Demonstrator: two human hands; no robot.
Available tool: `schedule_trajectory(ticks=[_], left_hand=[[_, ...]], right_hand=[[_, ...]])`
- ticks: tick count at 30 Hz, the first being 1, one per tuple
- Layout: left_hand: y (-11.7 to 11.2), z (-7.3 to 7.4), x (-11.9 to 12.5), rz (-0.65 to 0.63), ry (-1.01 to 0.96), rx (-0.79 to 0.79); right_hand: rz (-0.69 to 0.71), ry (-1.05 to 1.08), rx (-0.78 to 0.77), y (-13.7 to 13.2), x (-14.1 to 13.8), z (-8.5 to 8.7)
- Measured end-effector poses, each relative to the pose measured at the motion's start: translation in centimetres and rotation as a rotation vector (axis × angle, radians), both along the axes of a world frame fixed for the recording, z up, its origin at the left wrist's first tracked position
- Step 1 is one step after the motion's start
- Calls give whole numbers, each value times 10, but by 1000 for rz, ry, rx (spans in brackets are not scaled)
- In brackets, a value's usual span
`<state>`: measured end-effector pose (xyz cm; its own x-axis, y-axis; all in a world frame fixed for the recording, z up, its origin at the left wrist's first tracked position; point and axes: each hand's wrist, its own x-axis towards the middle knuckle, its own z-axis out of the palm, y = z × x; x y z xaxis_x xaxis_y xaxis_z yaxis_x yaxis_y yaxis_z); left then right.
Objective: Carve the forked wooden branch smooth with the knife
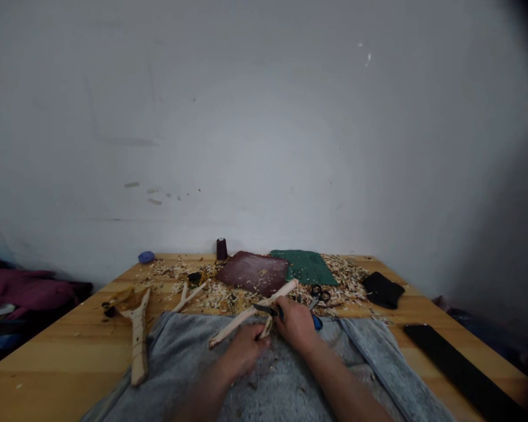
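Note:
A pale, peeled forked branch (240,319) lies slantwise in front of me, over the grey cloth (273,375). My left hand (246,347) is closed around its shorter limb, close to the fork. My right hand (297,322) is closed on a knife (264,308); the handle is mostly hidden by the fingers. The dark blade points left and lies across the branch near the fork; whether it bites into the wood I cannot tell. Wood shavings (229,302) are scattered beyond both hands.
On the wooden table (61,375) lie a larger slingshot-shaped fork (138,346), a small forked stick (189,298), maroon sheet (255,272), green sheet (305,266), scissors (319,294), black piece (382,290) and long black strip (457,363). A thread spool (221,249) stands by the wall.

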<state>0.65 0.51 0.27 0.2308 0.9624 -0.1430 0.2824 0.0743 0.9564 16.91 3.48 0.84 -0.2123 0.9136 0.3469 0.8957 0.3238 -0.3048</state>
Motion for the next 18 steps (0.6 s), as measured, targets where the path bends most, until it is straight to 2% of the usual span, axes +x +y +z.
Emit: schedule_trajectory(ticks=[4, 9, 11, 14, 18], left_hand=[[-2, 5, 0, -48, 90, -10], [-5, 14, -3, -105, 77, -16], [-5, 14, -4, -112, 41, -18], [-4, 11, -4, -112, 5, -16], [-3, 11, -3, -128, 12, 1]], right_hand=[[14, -8, 29, 4, 4, -1], [-281, 96, 54, 17, 28, 1], [-308, 147, 74, 20, 37, 1], [-184, 186, 76, 18, 37, 0], [14, 162, 56, 9, 22, 0]])
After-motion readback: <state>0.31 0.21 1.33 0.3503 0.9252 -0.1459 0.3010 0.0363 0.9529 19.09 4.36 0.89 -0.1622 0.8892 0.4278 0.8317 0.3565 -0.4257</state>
